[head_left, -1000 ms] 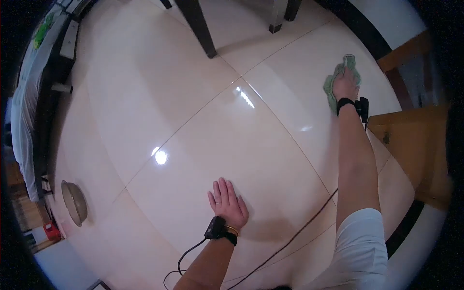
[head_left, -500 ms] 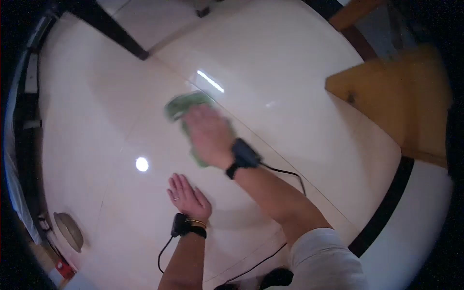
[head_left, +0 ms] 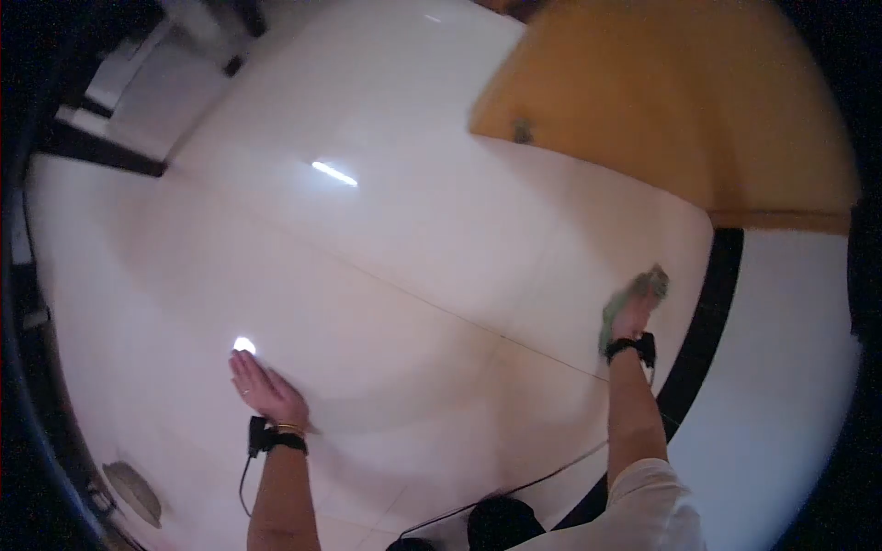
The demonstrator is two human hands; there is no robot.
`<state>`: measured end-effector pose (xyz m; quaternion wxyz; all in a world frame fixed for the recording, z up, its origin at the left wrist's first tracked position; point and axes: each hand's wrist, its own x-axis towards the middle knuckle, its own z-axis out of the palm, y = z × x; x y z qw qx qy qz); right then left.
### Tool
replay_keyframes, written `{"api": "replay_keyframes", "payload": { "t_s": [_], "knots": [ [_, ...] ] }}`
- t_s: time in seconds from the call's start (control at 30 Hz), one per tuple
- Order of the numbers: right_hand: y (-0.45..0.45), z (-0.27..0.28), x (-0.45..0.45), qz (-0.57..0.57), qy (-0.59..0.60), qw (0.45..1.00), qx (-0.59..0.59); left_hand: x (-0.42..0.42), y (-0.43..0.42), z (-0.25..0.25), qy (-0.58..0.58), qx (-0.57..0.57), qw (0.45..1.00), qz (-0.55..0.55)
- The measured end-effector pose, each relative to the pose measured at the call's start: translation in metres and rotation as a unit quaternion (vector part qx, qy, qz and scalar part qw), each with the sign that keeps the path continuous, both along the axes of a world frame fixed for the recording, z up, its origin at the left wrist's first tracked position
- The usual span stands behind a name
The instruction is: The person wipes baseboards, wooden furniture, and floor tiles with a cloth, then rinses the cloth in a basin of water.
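Note:
My left hand (head_left: 270, 387) lies flat on the shiny pale tiled floor (head_left: 413, 230), its fingers stretched out together beside a bright light reflection. It wears a ring and a bracelet, and a black band with a small box sits on the wrist. Far to the right, my right hand (head_left: 632, 318) holds a crumpled green cloth (head_left: 610, 321) down against the floor, close to a black border strip. Cloth shows along the hand's left side and beyond the fingertips. Motion blurs these fingers somewhat. A similar black band is on the right wrist.
A wooden panel (head_left: 634, 101) stands at the upper right. Dark furniture legs (head_left: 110, 151) are at the upper left. A shallow bowl-shaped object (head_left: 134, 493) lies at the lower left. Black cables trail from the wrist bands. The black border strip (head_left: 703, 340) edges the floor on the right.
My right hand has swept the green cloth from the middle of the floor to the right, near the black strip. My left hand stays flat on the floor. The view has turned rightward.

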<state>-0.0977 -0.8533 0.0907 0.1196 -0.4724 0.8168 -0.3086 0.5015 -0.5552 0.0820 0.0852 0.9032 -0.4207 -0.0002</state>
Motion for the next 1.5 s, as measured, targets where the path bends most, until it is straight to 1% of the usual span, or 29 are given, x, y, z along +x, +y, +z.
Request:
{"api": "replay_keyframes", "payload": {
  "t_s": [0.03, 0.07, 0.1, 0.13, 0.2, 0.27, 0.37, 0.4, 0.43, 0.47, 0.5, 0.53, 0.57, 0.6, 0.67, 0.7, 0.77, 0.8, 0.87, 0.93, 1.03, 1.07, 1.1, 1.13, 1.17, 1.27, 1.33, 1.4, 1.5],
  "knots": [
    [0.004, -0.002, -0.001, -0.008, -0.007, 1.0, 0.013, 0.005, 0.005, -0.006, -0.012, 0.001, 1.0, -0.011],
    [0.007, -0.055, -0.06, 0.021, 0.138, 0.99, 0.03, 0.01, 0.011, -0.013, -0.025, -0.001, 0.999, -0.021],
    [0.007, -0.037, -0.032, 0.008, 0.215, 0.976, 0.043, 0.015, 0.014, -0.019, -0.022, -0.002, 1.0, -0.019],
    [0.01, -0.036, -0.029, 0.008, 0.221, 0.974, 0.056, 0.016, 0.016, -0.019, -0.021, 0.0, 1.0, -0.016],
    [0.014, -0.033, -0.023, 0.007, 0.233, 0.969, 0.084, 0.012, 0.012, -0.003, -0.065, 0.14, 0.987, 0.034],
    [0.017, -0.04, -0.016, 0.016, 0.284, 0.957, 0.048, 0.01, 0.003, 0.006, -0.095, 0.273, 0.954, 0.078],
    [0.02, -0.028, 0.008, 0.0, 0.274, 0.959, 0.075, -0.045, -0.05, 0.021, -0.181, 0.461, 0.856, 0.145],
    [0.017, -0.031, 0.008, -0.005, 0.262, 0.961, 0.088, -0.075, -0.066, 0.017, -0.188, 0.41, 0.883, 0.132],
    [0.017, -0.035, 0.01, -0.008, 0.25, 0.963, 0.1, -0.115, -0.088, 0.009, -0.162, 0.317, 0.93, 0.091],
    [0.016, -0.039, 0.013, -0.011, 0.237, 0.965, 0.111, -0.156, -0.108, -0.005, -0.088, 0.17, 0.981, 0.012],
    [0.012, -0.037, 0.014, -0.008, 0.228, 0.967, 0.116, -0.201, -0.136, -0.017, -0.016, 0.079, 0.995, -0.056],
    [0.009, -0.035, 0.016, -0.005, 0.22, 0.968, 0.122, -0.244, -0.165, -0.026, 0.041, 0.026, 0.993, -0.106],
    [0.009, -0.031, 0.017, 0.0, 0.213, 0.968, 0.13, -0.283, -0.192, -0.031, 0.077, 0.012, 0.988, -0.132],
    [0.007, -0.033, 0.016, -0.002, 0.203, 0.971, 0.124, -0.327, -0.229, -0.014, 0.113, 0.075, 0.983, -0.126],
    [0.035, -0.044, 0.028, -0.006, 0.186, 0.978, 0.1, -0.375, -0.243, -0.006, 0.136, 0.106, 0.978, -0.116],
    [0.034, -0.047, 0.024, -0.002, 0.16, 0.984, 0.077, -0.391, -0.247, -0.01, 0.101, 0.105, 0.983, -0.108],
    [0.025, -0.036, 0.022, 0.009, 0.168, 0.982, 0.089, -0.409, -0.258, -0.009, 0.031, 0.1, 0.991, -0.089],
    [0.028, -0.03, 0.025, 0.017, 0.167, 0.981, 0.1, -0.41, -0.255, -0.01, 0.027, 0.098, 0.99, -0.096],
    [0.021, -0.008, 0.03, 0.106, 0.144, 0.978, 0.106, -0.399, -0.253, -0.009, 0.01, 0.101, 0.989, -0.106],
    [0.017, -0.009, 0.032, 0.208, 0.136, 0.964, 0.096, -0.387, -0.242, -0.015, 0.021, 0.083, 0.991, -0.099],
    [-0.028, -0.013, 0.022, 0.299, 0.119, 0.944, 0.071, -0.384, -0.241, -0.023, 0.028, 0.083, 0.991, -0.101],
    [-0.046, -0.015, 0.019, 0.308, 0.124, 0.942, 0.055, -0.383, -0.239, -0.028, 0.026, 0.083, 0.991, -0.098],
    [-0.069, -0.01, 0.014, 0.315, 0.126, 0.94, 0.035, -0.388, -0.243, -0.011, 0.02, 0.11, 0.989, -0.095],
    [-0.09, -0.011, 0.013, 0.321, 0.128, 0.938, 0.018, -0.388, -0.244, -0.012, 0.012, 0.116, 0.989, -0.095],
    [-0.106, -0.013, 0.014, 0.283, 0.138, 0.949, -0.004, -0.386, -0.241, -0.015, 0.002, 0.128, 0.987, -0.095],
    [-0.134, -0.018, 0.007, 0.184, 0.138, 0.973, 0.016, -0.385, -0.242, -0.013, -0.005, 0.135, 0.986, -0.1],
    [-0.134, -0.021, 0.003, 0.153, 0.131, 0.979, 0.001, -0.381, -0.239, -0.018, 0.004, 0.105, 0.988, -0.109],
    [-0.137, -0.027, -0.001, 0.134, 0.129, 0.982, 0.017, -0.379, -0.238, -0.016, 0.0, 0.115, 0.988, -0.106],
    [-0.142, -0.035, -0.02, 0.081, 0.151, 0.985, -0.009, -0.379, -0.24, -0.018, -0.002, 0.12, 0.988, -0.098]
  ]
}}
